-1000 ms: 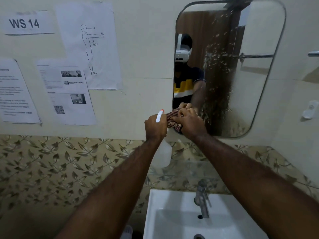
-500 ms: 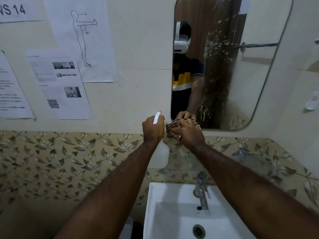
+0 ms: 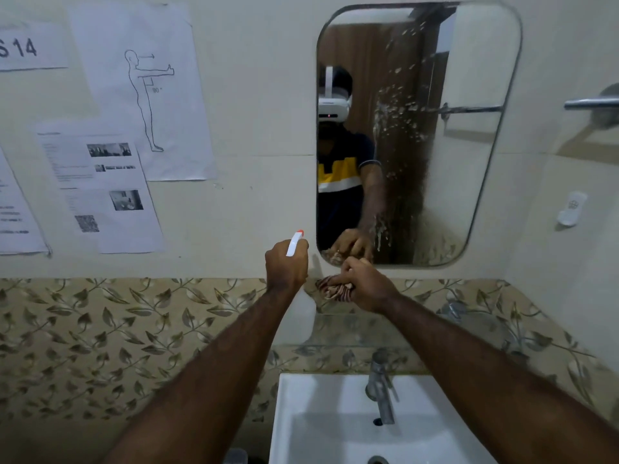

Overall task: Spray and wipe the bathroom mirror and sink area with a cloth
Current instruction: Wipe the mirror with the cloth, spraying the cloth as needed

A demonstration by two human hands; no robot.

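Observation:
My left hand point(image 3: 285, 266) grips a white spray bottle point(image 3: 303, 316) with an orange-tipped nozzle, held upright just left of the mirror's lower corner. My right hand point(image 3: 366, 285) is closed around a bunched red-striped cloth point(image 3: 333, 288), just below the mirror's bottom-left edge. The rounded mirror point(image 3: 469, 162) carries spray droplets and a wet streak down its middle. Below, a white sink point(image 3: 301, 426) with a chrome tap point(image 3: 380, 386) sits at the bottom centre.
A glass shelf point(image 3: 361, 333) runs between mirror and sink. Leaf-patterned tiles point(image 3: 100, 346) line the lower wall. Paper sheets point(image 3: 144, 88) hang on the left wall. A chrome rail point(image 3: 591, 103) and a white hook point(image 3: 571, 209) are on the right wall.
My right hand with the cloth has slid down off the mirror's lower corner to just under its edge. The left hand keeps the bottle at about the same place. The view shifted slightly.

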